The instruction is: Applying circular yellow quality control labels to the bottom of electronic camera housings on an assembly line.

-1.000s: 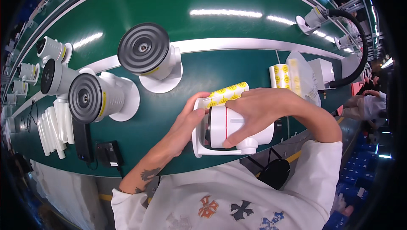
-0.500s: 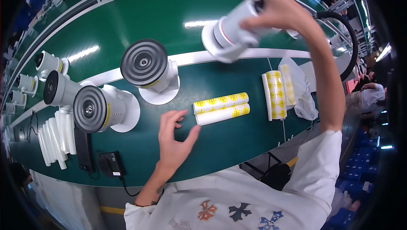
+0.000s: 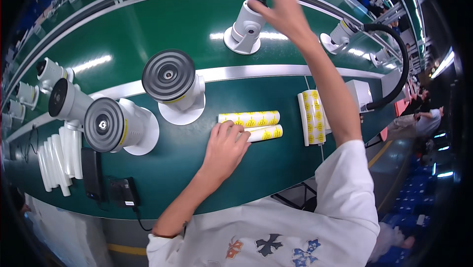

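Placement step: my right hand (image 3: 283,8) gripped white cylindrical plastic camera (image 3: 245,26) on green belt (image 3: 148,25). Left hand (image 3: 225,149), fingers loosely spread, touched yellow-dotted white sticker rolls (image 3: 251,125); peeling one probably next.

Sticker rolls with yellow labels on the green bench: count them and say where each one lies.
3. Two sticker rolls lie side by side before the left hand: upper roll, lower roll under its fingertips. The third roll lies crosswise to their right, beside the right forearm. Others may be hidden.
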Demonstrator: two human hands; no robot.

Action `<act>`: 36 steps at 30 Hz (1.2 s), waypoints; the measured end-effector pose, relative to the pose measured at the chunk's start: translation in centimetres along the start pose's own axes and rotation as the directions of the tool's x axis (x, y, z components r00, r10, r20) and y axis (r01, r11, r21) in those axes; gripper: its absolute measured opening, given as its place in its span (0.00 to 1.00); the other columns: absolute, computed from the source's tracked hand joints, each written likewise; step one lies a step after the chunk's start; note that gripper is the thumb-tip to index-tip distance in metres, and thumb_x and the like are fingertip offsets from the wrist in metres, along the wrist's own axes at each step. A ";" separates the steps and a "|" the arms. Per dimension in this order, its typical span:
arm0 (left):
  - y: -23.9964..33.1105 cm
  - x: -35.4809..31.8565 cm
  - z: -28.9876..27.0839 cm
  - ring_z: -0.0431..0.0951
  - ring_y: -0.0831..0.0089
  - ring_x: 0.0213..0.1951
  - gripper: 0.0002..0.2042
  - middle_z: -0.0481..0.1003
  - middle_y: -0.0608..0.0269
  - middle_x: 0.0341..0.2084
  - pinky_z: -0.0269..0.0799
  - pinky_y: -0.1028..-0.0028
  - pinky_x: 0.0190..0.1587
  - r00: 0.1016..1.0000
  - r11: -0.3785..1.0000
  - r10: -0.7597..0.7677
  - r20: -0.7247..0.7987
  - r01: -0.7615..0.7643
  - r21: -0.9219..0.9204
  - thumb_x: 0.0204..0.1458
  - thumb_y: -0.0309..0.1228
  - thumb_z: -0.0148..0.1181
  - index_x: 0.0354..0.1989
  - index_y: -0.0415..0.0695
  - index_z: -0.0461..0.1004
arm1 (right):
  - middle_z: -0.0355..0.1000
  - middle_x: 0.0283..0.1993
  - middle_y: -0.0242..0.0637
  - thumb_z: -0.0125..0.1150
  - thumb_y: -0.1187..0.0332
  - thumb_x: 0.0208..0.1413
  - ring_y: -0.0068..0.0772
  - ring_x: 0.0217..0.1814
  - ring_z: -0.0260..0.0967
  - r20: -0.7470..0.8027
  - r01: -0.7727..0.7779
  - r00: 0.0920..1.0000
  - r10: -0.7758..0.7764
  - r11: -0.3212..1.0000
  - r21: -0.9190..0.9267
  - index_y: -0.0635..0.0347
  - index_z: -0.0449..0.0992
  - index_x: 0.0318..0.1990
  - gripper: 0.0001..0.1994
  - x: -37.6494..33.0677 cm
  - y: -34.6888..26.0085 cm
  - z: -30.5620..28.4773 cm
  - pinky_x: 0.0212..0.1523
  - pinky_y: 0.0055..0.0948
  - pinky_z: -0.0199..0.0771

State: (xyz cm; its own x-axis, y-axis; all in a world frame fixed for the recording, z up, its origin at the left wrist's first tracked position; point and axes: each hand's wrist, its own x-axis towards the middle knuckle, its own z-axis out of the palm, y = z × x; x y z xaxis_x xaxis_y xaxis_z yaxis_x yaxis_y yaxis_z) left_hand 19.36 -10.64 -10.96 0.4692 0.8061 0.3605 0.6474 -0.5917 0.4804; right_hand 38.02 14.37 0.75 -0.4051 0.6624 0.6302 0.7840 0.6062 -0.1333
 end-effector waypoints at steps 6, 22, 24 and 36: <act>-9.0 -4.1 -0.6 0.75 0.62 0.41 0.13 0.75 0.63 0.37 0.69 0.63 0.47 0.994 0.980 0.039 -0.106 -0.059 -0.189 0.43 0.24 0.67 0.39 0.43 0.75 | 0.73 0.37 0.37 0.69 0.73 0.47 0.37 0.38 0.72 0.621 -0.168 0.753 -0.219 0.848 0.502 0.64 0.79 0.39 0.11 -14.2 -12.4 -0.6 0.41 0.32 0.71; -8.7 -7.4 -6.9 0.76 0.65 0.34 0.11 0.75 0.62 0.33 0.73 0.67 0.36 0.999 0.993 -0.041 -0.033 0.037 -0.116 0.46 0.24 0.65 0.40 0.41 0.77 | 0.73 0.32 0.37 0.62 0.71 0.52 0.38 0.28 0.74 0.711 -0.056 0.642 -0.287 0.907 0.417 0.60 0.72 0.37 0.07 -16.0 -17.2 0.3 0.24 0.34 0.70; -8.9 -7.7 -7.3 0.76 0.63 0.34 0.12 0.75 0.61 0.32 0.73 0.66 0.36 0.997 0.985 -0.079 -0.017 0.076 -0.157 0.47 0.26 0.65 0.40 0.40 0.76 | 0.73 0.33 0.37 0.63 0.71 0.52 0.38 0.29 0.73 0.609 0.044 0.720 -0.334 0.896 0.441 0.60 0.72 0.37 0.07 -16.1 -17.7 0.9 0.24 0.34 0.71; -7.6 1.5 -6.2 0.68 0.53 0.55 0.45 0.63 0.46 0.56 0.64 0.59 0.58 0.743 0.885 -0.453 -0.493 0.310 -0.346 0.41 0.34 0.75 0.64 0.34 0.52 | 0.64 0.16 0.28 0.71 0.80 0.42 0.16 0.15 0.56 0.466 -0.406 0.877 0.115 0.696 0.592 0.64 0.77 0.29 0.08 -13.5 -15.8 -8.1 0.17 0.20 0.51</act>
State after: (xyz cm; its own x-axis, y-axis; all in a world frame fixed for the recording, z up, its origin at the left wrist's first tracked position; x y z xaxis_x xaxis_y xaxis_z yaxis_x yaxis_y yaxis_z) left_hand 11.43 -4.98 -9.07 -0.2403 0.8631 0.4441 0.5110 -0.2765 0.8139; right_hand 34.89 -7.74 0.56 -0.4844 0.8559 0.1810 0.4318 0.4138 -0.8014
